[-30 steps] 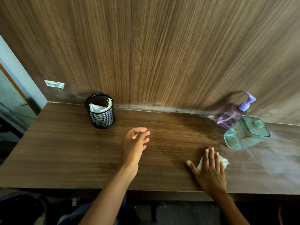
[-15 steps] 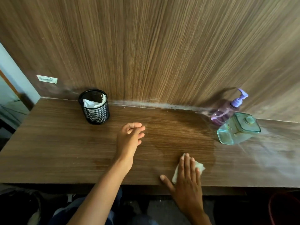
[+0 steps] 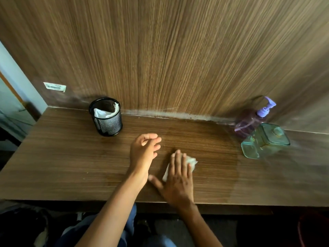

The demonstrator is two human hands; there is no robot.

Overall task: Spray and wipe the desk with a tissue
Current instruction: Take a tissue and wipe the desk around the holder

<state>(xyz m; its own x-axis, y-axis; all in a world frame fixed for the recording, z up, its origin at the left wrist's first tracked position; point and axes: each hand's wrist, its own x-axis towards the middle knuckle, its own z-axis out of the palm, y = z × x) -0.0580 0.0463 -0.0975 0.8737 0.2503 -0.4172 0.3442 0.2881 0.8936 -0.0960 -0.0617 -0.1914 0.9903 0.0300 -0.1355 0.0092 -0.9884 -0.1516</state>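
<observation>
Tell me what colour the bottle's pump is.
Lilac; the pump shows clearly in the head view.

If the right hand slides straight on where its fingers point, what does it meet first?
Likely the wooden back wall; the desk ahead of the right hand and its tissue looks free.

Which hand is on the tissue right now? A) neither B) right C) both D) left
B: the right hand lies flat, fingers straight, on the white tissue on the desk; the left hand is beside it, fingers loosely curled, holding nothing.
</observation>
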